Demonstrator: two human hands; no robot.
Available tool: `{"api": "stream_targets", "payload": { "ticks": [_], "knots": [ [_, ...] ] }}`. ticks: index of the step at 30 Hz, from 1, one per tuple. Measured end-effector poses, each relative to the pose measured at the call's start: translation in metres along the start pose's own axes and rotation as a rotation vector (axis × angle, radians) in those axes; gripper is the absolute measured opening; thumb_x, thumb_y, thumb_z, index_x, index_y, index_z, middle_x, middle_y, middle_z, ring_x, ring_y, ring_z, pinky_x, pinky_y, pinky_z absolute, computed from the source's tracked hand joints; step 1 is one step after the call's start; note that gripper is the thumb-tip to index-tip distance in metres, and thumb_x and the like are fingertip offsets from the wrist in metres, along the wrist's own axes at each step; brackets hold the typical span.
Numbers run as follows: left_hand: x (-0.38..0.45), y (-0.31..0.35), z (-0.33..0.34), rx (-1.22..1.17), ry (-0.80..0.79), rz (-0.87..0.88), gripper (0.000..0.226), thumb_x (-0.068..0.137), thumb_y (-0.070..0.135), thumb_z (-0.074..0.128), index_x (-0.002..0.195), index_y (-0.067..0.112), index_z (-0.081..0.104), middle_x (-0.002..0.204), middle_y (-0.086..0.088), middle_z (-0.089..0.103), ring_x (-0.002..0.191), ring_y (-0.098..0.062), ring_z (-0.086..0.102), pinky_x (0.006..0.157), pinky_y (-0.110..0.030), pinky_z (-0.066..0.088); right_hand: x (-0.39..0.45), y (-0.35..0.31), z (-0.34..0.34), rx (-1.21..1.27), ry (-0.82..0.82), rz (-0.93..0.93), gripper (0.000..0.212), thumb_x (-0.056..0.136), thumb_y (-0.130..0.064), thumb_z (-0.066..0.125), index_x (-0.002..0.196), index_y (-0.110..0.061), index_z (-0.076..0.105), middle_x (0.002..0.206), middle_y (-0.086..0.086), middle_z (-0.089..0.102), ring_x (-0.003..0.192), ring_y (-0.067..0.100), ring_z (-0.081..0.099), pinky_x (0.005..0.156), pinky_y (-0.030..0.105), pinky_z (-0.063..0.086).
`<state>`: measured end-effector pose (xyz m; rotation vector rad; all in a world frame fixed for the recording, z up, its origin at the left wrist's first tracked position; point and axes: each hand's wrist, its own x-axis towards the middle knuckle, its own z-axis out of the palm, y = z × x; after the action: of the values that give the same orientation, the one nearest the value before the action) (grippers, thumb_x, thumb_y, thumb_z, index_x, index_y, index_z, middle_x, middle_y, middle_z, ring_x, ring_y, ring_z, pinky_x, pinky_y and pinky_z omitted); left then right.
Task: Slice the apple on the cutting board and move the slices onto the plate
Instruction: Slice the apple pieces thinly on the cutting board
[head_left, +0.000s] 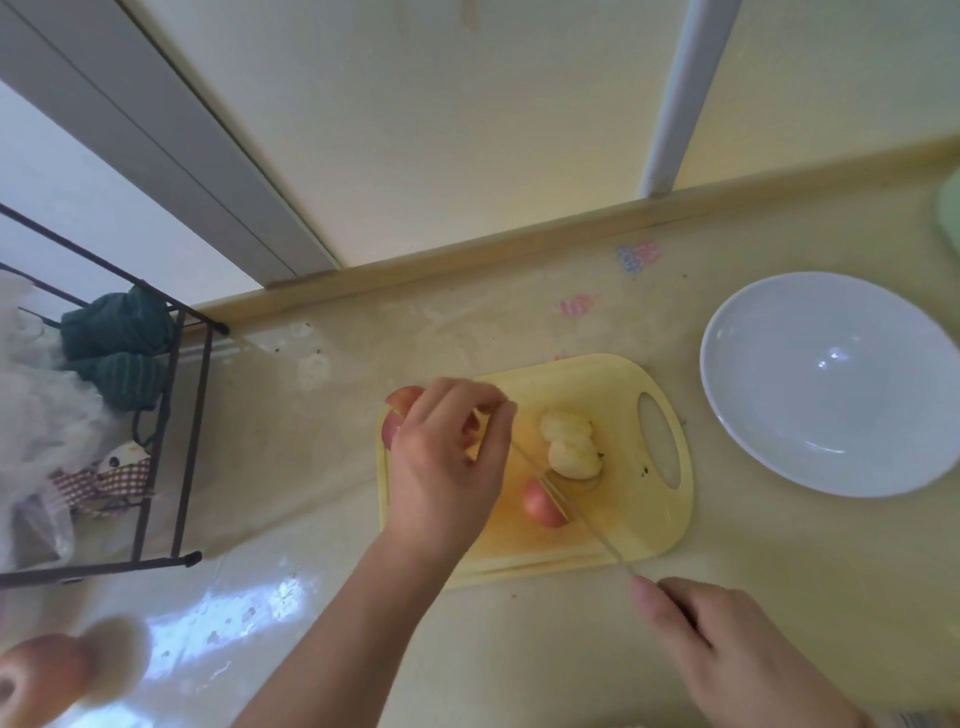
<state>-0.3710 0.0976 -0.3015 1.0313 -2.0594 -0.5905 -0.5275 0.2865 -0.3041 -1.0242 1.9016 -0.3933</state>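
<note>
The knife (571, 506) runs as a thin diagonal across the board (623, 384), its tip up near the left hand (447, 462) and its handle down in the right hand (727, 649), which is off the board's near edge. The blade crosses a red-skinned apple piece (543, 504) lying at the board's near middle; the edge appears to sit in or against that piece, though blur keeps me from saying how deep. The right hand is clenched on the handle, forefinger stretched along it towards the blade.

The left hand hovers over the board's left end, fingers curled and pinched near the blade tip. Whether it grips anything, I cannot tell. Another red piece (400, 410) shows past its knuckles at the board's left edge.

Pale cut pieces (569, 447) lie just beyond the blade, towards the handle hole. The plate (737, 415) stands right of the board, nearer the right hand, and holds nothing visible.

Judgement: slicing continues; transfer not yet begun.
</note>
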Motion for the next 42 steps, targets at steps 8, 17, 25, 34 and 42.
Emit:
{"api": "stream_targets", "payload": {
  "ticks": [8, 17, 25, 34, 42],
  "knots": [
    [-0.097, -0.036, 0.03, -0.076, -0.228, 0.161, 0.015, 0.09, 0.015, 0.073, 0.103, 0.013, 0.067, 0.109, 0.002, 0.06, 0.097, -0.017, 0.062, 0.087, -0.024, 0.053, -0.005, -0.019, -0.008, 0.317, -0.135, 0.13, 0.062, 0.078, -0.076, 0.024, 0.06, -0.018, 0.036, 0.053, -0.001, 0.033, 0.045, 0.013, 0.032, 0.046, 0.021, 0.028],
    [-0.101, -0.041, 0.048, -0.071, -0.162, 0.131, 0.017, 0.083, 0.001, 0.081, 0.098, 0.005, 0.073, 0.111, -0.001, 0.065, 0.099, -0.019, 0.062, 0.092, -0.023, 0.049, -0.016, -0.026, 0.008, 0.06, -0.022, 0.085, 0.087, 0.059, -0.093, 0.01, 0.065, -0.011, 0.039, 0.051, 0.0, 0.046, 0.049, 0.009, 0.041, 0.051, 0.021, 0.032],
    [-0.106, -0.04, 0.054, -0.092, -0.112, 0.12, 0.025, 0.079, -0.006, 0.083, 0.101, 0.003, 0.074, 0.111, -0.002, 0.066, 0.101, -0.02, 0.063, 0.085, -0.034, 0.054, -0.018, -0.029, 0.011, 0.035, 0.01, 0.052, 0.062, 0.067, -0.079, 0.017, 0.055, -0.021, 0.037, 0.048, -0.008, 0.048, 0.05, 0.01, 0.042, 0.052, 0.022, 0.033],
    [-0.103, -0.045, 0.053, -0.094, -0.137, 0.164, 0.02, 0.083, 0.0, 0.081, 0.102, 0.002, 0.076, 0.109, -0.005, 0.068, 0.101, -0.021, 0.064, 0.086, -0.034, 0.054, -0.014, -0.035, 0.011, 0.03, -0.018, 0.022, 0.053, 0.074, -0.066, 0.02, 0.056, -0.019, 0.033, 0.052, -0.02, 0.053, 0.054, 0.005, 0.048, 0.054, 0.021, 0.035],
    [-0.094, -0.053, 0.051, -0.088, -0.189, 0.258, 0.015, 0.084, 0.0, 0.08, 0.099, 0.0, 0.075, 0.107, -0.01, 0.069, 0.097, -0.026, 0.066, 0.087, -0.034, 0.054, -0.011, -0.035, 0.016, 0.047, -0.001, 0.039, 0.056, 0.072, -0.069, 0.015, 0.057, -0.017, 0.032, 0.051, -0.017, 0.051, 0.054, 0.007, 0.045, 0.055, 0.022, 0.035]
  ]
}}
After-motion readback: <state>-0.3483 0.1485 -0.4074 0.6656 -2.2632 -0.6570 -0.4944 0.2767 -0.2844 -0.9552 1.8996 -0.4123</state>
